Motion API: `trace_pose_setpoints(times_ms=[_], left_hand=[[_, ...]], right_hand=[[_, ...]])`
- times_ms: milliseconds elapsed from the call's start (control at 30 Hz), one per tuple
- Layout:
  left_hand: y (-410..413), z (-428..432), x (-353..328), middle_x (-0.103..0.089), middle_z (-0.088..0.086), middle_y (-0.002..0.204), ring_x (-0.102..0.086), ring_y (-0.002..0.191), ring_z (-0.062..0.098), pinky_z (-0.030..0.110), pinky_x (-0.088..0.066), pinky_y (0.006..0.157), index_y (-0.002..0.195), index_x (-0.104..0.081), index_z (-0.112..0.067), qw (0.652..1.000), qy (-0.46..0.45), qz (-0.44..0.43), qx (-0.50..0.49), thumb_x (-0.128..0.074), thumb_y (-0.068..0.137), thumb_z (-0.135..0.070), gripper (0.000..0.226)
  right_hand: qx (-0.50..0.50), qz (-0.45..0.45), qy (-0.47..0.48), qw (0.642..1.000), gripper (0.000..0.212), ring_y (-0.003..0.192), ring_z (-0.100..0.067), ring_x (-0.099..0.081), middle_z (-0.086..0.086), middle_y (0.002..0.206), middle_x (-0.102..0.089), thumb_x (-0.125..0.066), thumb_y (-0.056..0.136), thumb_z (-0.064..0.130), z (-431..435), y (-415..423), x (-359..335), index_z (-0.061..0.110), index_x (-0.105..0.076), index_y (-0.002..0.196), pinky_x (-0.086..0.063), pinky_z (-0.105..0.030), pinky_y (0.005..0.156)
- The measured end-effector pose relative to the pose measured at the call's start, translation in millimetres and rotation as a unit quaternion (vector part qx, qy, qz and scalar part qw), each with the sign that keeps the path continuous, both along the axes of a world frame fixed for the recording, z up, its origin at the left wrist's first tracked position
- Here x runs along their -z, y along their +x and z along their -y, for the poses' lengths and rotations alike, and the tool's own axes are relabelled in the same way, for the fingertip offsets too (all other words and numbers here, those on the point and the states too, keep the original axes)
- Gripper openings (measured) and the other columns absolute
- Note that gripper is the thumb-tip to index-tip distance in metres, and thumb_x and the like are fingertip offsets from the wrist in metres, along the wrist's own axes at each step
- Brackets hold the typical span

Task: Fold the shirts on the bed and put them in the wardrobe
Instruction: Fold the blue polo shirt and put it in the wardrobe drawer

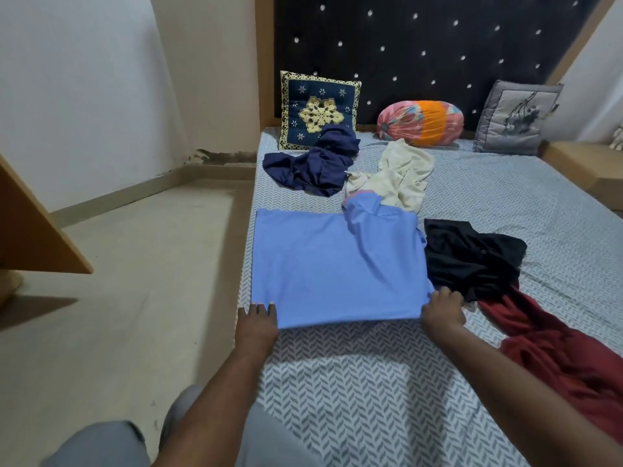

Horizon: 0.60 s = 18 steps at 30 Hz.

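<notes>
Nearest, the left hand (258, 320) and right hand (443, 310) each take a near corner of the light blue shirt (337, 264), which lies flat on the bed (337, 382) by its left edge. The right grip curls round the hem. The left grip seems to pinch it, though the thumb is hidden. A maroon shirt (556, 348) lies crumpled at the right. A black shirt (472, 257) crowds the right hand. Beyond lie a cream shirt (401, 176) and a navy shirt (313, 170): five shirts in all. Against the headboard (421, 45) stand three pillows: a navy cushion (318, 111), a bolster (419, 122) and a grey cushion (515, 117).
</notes>
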<state>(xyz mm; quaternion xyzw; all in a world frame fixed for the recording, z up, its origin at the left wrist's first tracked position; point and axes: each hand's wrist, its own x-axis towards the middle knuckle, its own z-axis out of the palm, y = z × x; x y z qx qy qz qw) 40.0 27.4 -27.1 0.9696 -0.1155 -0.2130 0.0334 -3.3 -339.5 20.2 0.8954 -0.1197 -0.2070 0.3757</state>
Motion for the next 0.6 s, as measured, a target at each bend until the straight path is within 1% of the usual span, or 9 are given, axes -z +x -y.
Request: trace_pose_setpoints(times_ms=[33, 67, 133, 200, 267, 333, 400, 467, 600], left_hand=[[-10.1, -2.3, 2.3, -0.056, 0.030, 0.126, -0.055, 0.119, 0.045, 0.065, -0.042, 0.095, 0.139, -0.048, 0.001, 0.999, 0.012, -0.037, -0.009, -0.044, 0.084, -0.006, 0.056], [-17.5, -5.3, 4.6, -0.056, 0.029, 0.128, -0.056, 0.120, 0.043, 0.064, -0.042, 0.097, 0.139, -0.049, -0.001, 1.000, 0.026, -0.011, -0.006, -0.045, 0.085, -0.010, 0.055], [-41.6, -12.9, 16.1, -0.034, 0.027, 0.149, -0.035, 0.138, 0.039, 0.058, -0.024, 0.112, 0.151, -0.024, -0.001, 0.995, 0.020, 0.092, -0.010, -0.040, 0.097, -0.018, 0.059], [-60.2, -14.1, 18.2, -0.019, 0.027, 0.156, -0.023, 0.144, 0.038, 0.055, -0.015, 0.115, 0.153, -0.009, 0.000, 0.996, 0.038, 0.071, -0.023, -0.035, 0.101, -0.021, 0.062], [-78.9, -13.7, 17.8, -0.015, 0.028, 0.157, -0.023, 0.144, 0.039, 0.053, -0.014, 0.116, 0.153, -0.007, 0.001, 0.995, 0.056, 0.075, -0.023, -0.031, 0.102, -0.020, 0.060], [-92.9, -14.3, 20.8, -0.015, 0.030, 0.156, -0.026, 0.142, 0.041, 0.053, -0.015, 0.115, 0.153, -0.007, 0.002, 0.995, 0.076, 0.057, -0.028, -0.032, 0.102, -0.021, 0.062], [-104.8, -15.1, 23.8, -0.018, 0.029, 0.156, -0.029, 0.140, 0.040, 0.049, -0.018, 0.115, 0.152, -0.011, 0.002, 0.994, 0.089, 0.043, -0.040, -0.031, 0.102, -0.023, 0.060], [-113.6, -13.2, 15.3, -0.020, 0.023, 0.157, -0.026, 0.143, 0.036, 0.043, -0.017, 0.116, 0.151, -0.020, -0.001, 0.995, 0.083, 0.009, -0.049, -0.027, 0.104, -0.023, 0.053], [-126.6, -9.4, 2.7, -0.003, 0.022, 0.161, -0.018, 0.146, 0.035, 0.044, -0.022, 0.115, 0.153, -0.002, -0.002, 0.988, 0.140, -0.054, -0.040, -0.028, 0.103, -0.026, 0.062]], right_hand=[[0.012, -0.033, -0.017, 0.999, 0.039, 0.117, -0.031, -0.042, -0.008, 0.133, -0.049, -0.041, 0.098, 0.024, -5.4, -10.0, 5.1, 0.022, -0.051, 0.135, -0.035, -0.048, 0.096], [0.028, -0.064, -0.032, 0.997, 0.040, 0.119, -0.033, -0.043, -0.009, 0.135, -0.050, -0.041, 0.098, 0.025, -12.2, -18.2, 6.8, 0.021, -0.050, 0.137, -0.033, -0.054, 0.096], [0.065, -0.121, -0.054, 0.989, 0.039, 0.115, -0.033, -0.050, -0.004, 0.129, -0.057, -0.047, 0.095, 0.025, -21.3, -34.8, 13.4, 0.025, -0.056, 0.133, -0.031, -0.064, 0.091], [0.098, -0.181, -0.078, 0.975, 0.035, 0.107, -0.031, -0.055, 0.000, 0.116, -0.061, -0.047, 0.094, 0.027, -26.4, -45.3, 17.7, 0.027, -0.060, 0.126, -0.028, -0.070, 0.090], [0.102, -0.212, -0.096, 0.967, 0.031, 0.096, -0.031, -0.057, 0.003, 0.103, -0.060, -0.049, 0.093, 0.029, -33.7, -58.6, 14.9, 0.029, -0.064, 0.121, -0.026, -0.071, 0.094], [0.106, -0.248, -0.109, 0.957, 0.023, 0.095, -0.029, -0.057, 0.005, 0.094, -0.057, -0.051, 0.093, 0.028, -46.3, -76.0, 6.4, 0.027, -0.067, 0.110, -0.027, -0.071, 0.097], [0.118, -0.273, -0.131, 0.946, 0.015, 0.099, -0.026, -0.057, 0.005, 0.088, -0.053, -0.051, 0.095, 0.030, -51.4, -87.0, 6.5, 0.022, -0.064, 0.094, -0.027, -0.067, 0.102], [0.141, -0.296, -0.155, 0.932, 0.015, 0.091, -0.025, -0.058, 0.007, 0.085, -0.053, -0.050, 0.095, 0.030, -51.2, -97.8, 12.2, 0.023, -0.061, 0.089, -0.028, -0.067, 0.103], [0.156, -0.309, -0.183, 0.920, 0.014, 0.079, -0.026, -0.060, 0.011, 0.084, -0.054, -0.050, 0.096, 0.027, -43.1, -109.7, 28.3, 0.025, -0.061, 0.088, -0.028, -0.071, 0.100]])
